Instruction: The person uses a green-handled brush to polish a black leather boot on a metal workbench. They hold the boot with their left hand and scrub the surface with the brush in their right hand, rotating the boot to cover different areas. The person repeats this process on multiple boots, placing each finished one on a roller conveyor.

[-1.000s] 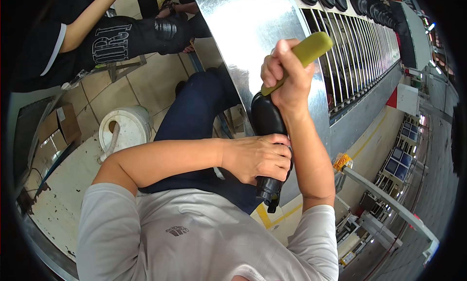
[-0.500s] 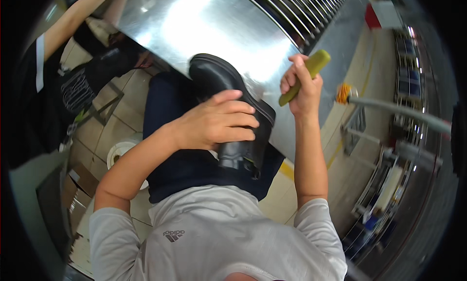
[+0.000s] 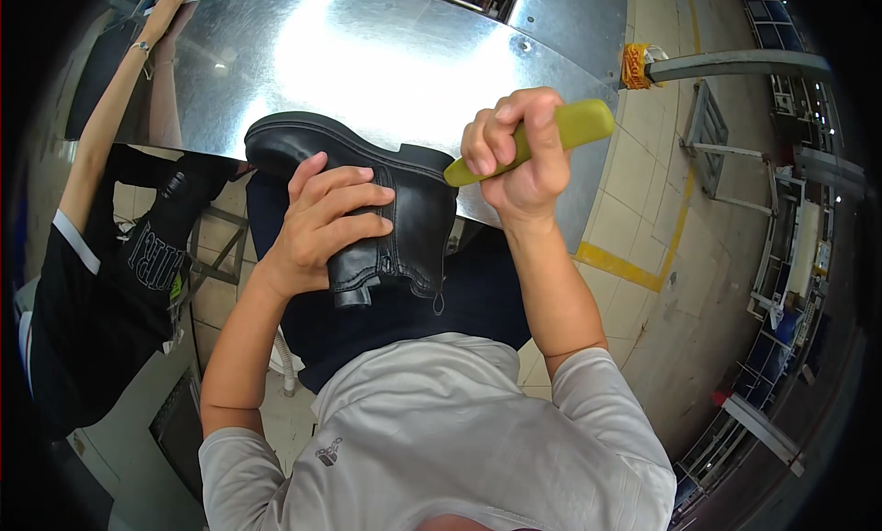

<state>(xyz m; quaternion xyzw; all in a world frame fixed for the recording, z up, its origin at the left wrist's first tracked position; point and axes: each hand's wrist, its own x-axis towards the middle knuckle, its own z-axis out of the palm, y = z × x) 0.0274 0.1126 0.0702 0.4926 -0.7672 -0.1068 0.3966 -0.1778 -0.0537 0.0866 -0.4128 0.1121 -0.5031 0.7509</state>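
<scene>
A black ankle boot with a side zipper lies on its side above my lap, toe to the left, sole toward the metal table. My left hand grips it, fingers spread across the upper beside the zipper. In my right hand is a yellow-green, smooth oblong tool with rounded ends, held in a closed fist. The tool's lower left end meets the boot's heel edge; whether it presses there I cannot tell. A thin loop hangs from the boot's top opening.
The shiny metal table spans the far side. At left, a co-worker's bare arm reaches onto it. A grey metal bar with an orange-wrapped end juts in from the right. Racks line the far right.
The boot has turned, its toe now pointing further left. My right hand has brought the tool from beside the boot to its heel edge. The head view has shifted too.
</scene>
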